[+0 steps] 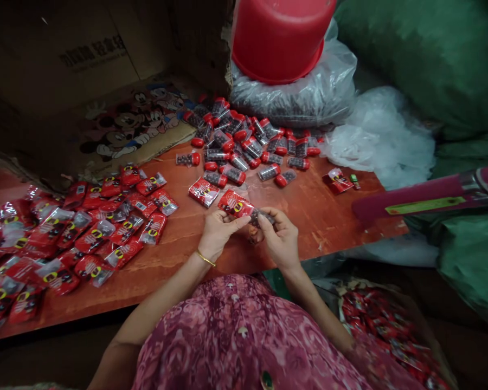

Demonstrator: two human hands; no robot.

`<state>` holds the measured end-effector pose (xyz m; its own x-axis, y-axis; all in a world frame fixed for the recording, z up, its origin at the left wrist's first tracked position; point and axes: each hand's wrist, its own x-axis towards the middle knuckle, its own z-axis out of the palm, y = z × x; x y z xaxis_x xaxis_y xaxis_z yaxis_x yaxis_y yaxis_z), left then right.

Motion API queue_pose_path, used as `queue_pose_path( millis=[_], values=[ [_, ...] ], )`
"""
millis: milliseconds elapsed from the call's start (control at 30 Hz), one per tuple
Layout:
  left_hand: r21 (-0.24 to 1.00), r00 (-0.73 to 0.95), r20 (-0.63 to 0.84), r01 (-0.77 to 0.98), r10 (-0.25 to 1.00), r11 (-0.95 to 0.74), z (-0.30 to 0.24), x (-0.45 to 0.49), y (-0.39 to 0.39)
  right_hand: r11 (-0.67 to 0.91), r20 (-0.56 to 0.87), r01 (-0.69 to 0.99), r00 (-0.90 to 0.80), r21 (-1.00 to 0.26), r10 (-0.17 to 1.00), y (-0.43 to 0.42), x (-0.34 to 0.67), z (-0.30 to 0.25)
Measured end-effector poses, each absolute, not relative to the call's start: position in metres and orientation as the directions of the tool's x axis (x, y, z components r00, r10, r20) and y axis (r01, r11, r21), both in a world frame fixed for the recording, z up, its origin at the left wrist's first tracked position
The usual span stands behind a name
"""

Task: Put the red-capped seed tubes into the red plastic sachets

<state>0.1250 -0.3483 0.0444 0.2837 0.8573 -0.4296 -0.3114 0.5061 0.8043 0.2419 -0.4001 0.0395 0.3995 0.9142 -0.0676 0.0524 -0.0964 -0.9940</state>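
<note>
Over the red tabletop, my left hand (218,234) pinches a red printed plastic packet (233,203) near its lower right end. My right hand (282,236) is closed on a small clear tube of dark beads (265,215), at the packet's right end. The two hands almost touch; fingers partly hide the tube, and I cannot tell how far it is inside the packet. Just beyond my left hand lies a small stack of flat red packets (203,192). Behind it is a heap of red-capped clear tubes (238,140) with dark beads.
Many filled red packets (93,233) spread over the left. A large open cardboard box (134,130) stands behind them. A red bucket (282,40) sits on a clear bag (296,103). A pink pole (423,196) juts in from the right. More packets (382,319) fill a container below.
</note>
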Motion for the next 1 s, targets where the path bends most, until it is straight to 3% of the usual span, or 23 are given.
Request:
queue_pose_path(
  millis=[167,433,567,767,900,1000],
  values=[
    [0.745,0.265,-0.424,-0.441,0.866,0.5,0.041,0.128,-0.343,-0.105,-0.104,-0.015,0.343,-0.994,0.934,-0.394,0.236,0.036],
    [0.769,0.155,-0.346,-0.518,0.925,0.375,0.041,0.123,-0.339,-0.045,-0.047,-0.014,0.358,-0.999,0.933,-0.381,0.217,0.034],
    [0.715,0.17,-0.387,-0.565,0.906,0.411,0.045,0.117,-0.338,-0.08,-0.081,-0.013,0.224,-0.997,0.971,-0.387,0.223,0.034],
    [0.673,0.249,-0.447,-0.538,0.859,0.507,0.04,0.113,-0.343,-0.072,-0.078,-0.036,0.227,-0.997,0.971,-0.363,0.221,0.021],
    [0.625,0.311,-0.521,-0.496,0.795,0.603,0.041,0.091,-0.343,0.016,0.027,0.066,0.181,-0.998,0.983,-0.34,0.198,0.021],
    [0.673,0.259,-0.517,-0.466,0.816,0.574,0.05,0.057,-0.335,0.124,0.13,0.211,0.015,-0.969,0.991,-0.331,0.189,0.024]
  ],
)
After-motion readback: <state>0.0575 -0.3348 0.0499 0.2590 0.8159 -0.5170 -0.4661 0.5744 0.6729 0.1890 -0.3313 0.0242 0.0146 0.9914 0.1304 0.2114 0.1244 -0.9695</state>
